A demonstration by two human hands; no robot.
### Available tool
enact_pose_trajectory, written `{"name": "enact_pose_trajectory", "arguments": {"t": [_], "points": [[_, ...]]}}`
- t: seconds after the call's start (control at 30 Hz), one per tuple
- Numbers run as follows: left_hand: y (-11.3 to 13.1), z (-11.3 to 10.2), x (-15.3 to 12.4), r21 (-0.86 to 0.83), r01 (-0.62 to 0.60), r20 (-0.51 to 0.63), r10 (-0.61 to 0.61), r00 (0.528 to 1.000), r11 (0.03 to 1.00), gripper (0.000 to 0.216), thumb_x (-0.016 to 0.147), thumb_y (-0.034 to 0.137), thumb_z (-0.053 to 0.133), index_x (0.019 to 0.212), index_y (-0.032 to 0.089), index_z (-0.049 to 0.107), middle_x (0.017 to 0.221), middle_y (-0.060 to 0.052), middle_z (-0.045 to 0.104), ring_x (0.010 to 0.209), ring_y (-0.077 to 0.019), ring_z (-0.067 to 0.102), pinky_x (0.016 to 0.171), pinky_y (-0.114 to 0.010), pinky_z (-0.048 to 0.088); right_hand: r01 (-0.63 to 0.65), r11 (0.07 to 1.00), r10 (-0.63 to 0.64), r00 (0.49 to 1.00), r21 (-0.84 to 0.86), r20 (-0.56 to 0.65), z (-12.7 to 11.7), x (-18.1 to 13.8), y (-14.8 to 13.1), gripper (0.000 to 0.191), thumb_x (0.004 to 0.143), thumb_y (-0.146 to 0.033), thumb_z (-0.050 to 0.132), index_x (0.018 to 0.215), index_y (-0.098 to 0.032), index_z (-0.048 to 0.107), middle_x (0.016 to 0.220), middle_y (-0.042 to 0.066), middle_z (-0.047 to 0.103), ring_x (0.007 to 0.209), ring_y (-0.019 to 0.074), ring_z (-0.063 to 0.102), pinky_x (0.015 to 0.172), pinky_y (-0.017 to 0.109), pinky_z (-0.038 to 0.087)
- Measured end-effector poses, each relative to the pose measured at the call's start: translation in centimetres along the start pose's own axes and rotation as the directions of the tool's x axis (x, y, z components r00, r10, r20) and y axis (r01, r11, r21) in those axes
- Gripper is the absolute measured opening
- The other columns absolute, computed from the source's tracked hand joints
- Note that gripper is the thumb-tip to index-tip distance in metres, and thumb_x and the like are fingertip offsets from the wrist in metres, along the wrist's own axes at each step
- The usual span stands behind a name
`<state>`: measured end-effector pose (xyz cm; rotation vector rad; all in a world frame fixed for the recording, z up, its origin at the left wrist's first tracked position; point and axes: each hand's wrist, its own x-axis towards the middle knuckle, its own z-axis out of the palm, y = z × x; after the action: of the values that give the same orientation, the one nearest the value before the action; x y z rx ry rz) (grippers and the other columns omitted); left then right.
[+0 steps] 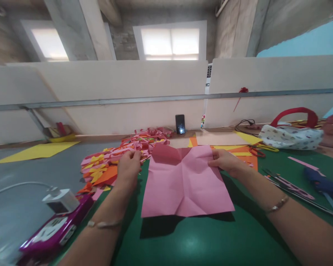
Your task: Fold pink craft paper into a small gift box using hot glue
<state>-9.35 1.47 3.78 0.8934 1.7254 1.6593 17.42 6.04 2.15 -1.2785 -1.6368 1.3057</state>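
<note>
A square of pink paper [183, 184] with creases across it hangs tilted over the green mat [205, 244], its lower edge casting a shadow. My right hand [223, 160] pinches it by the upper right edge. Just off the paper's left edge is my left hand [129, 166], its fingers curled together; whatever they hold, if anything, is hidden. Behind and beside that hand lies a heap of pink, orange and yellow paper scraps [100, 164].
A purple power bank [58, 225] carries a white charger [61, 201] at left. A phone [180, 124] leans against the back panel. On the right lie yellow-handled scissors [268, 147], a blue glue gun [322, 181], tweezers [291, 186] and a patterned bag [291, 136].
</note>
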Motion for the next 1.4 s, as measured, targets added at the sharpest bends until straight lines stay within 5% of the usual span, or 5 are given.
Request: {"name": "enact_pose_trajectory", "arguments": {"t": [0.17,0.27,0.43,0.6,1.4], "points": [[1.2,-0.4,-1.8,0.538,-0.686,0.235,0.695,0.68,0.489,0.06,0.064,0.049,0.065,0.115,0.019,0.051,0.122,-0.01,0.052,0.116,-0.0277,0.041,0.097,-0.04,0.032,0.077,0.995,-0.068,0.989,-0.063,0.133,0.8,-1.2,-0.8,0.031,0.053,-0.006,0.049,0.079,-0.012,0.066,0.06,0.0,0.062,0.05,0.0089,0.052,0.044,0.019,0.036],[0.3,-0.5,-1.7,0.637,-0.756,0.599,0.52,0.609,0.151,0.075,0.055,0.045,0.072,0.122,0.024,0.047,0.127,-0.009,0.051,0.123,-0.0329,0.034,0.101,-0.051,0.02,0.087,0.987,-0.053,0.969,-0.133,0.241,0.6,-1.3,-0.7,0.027,0.056,-0.009,0.05,0.078,-0.013,0.066,0.064,0.001,0.063,0.055,0.0106,0.054,0.047,0.02,0.036],[-1.6,-0.3,-1.0,0.65,-0.735,0.733,0.094,0.674,0.192,0.057,0.054,0.02,0.065,0.111,0.025,0.059,0.099,-0.006,0.067,0.094,-0.0284,0.058,0.077,-0.038,0.041,0.095,0.857,-0.012,0.986,-0.507,0.164,0.0,-0.6,0.7,0.043,0.055,-0.019,0.063,0.097,-0.015,0.062,0.084,0.006,0.066,0.073,0.021,0.06,0.055,0.025,0.043],[-2.1,0.4,-1.5,0.551,-0.803,0.787,0.179,0.59,0.227,0.046,0.061,0.015,0.056,0.105,0.026,0.062,0.102,-0.004,0.067,0.092,-0.023,0.058,0.073,-0.029,0.04,0.297,0.503,-0.394,0.915,-0.812,0.091,1.4,0.2,1.9,0.102,0.048,-0.038,0.074,0.137,-0.013,0.03,0.133,0.018,0.04,0.121,0.0336,0.036,0.093,0.044,0.035],[-1.4,1.9,-5.3,0.456,-0.888,0.882,0.163,0.441,-0.062,0.018,0.083,0.023,0.049,0.078,0.027,0.067,0.07,-0.004,0.06,0.072,-0.0186,0.048,0.056,-0.031,0.022,0.55,-0.002,-0.464,0.74,-0.835,0.488,4.1,-0.9,0.4,0.015,0.08,-0.02,0.057,0.087,-0.028,0.067,0.079,0.004,0.061,0.082,0.0182,0.043,0.065,0.031,0.021]]}}
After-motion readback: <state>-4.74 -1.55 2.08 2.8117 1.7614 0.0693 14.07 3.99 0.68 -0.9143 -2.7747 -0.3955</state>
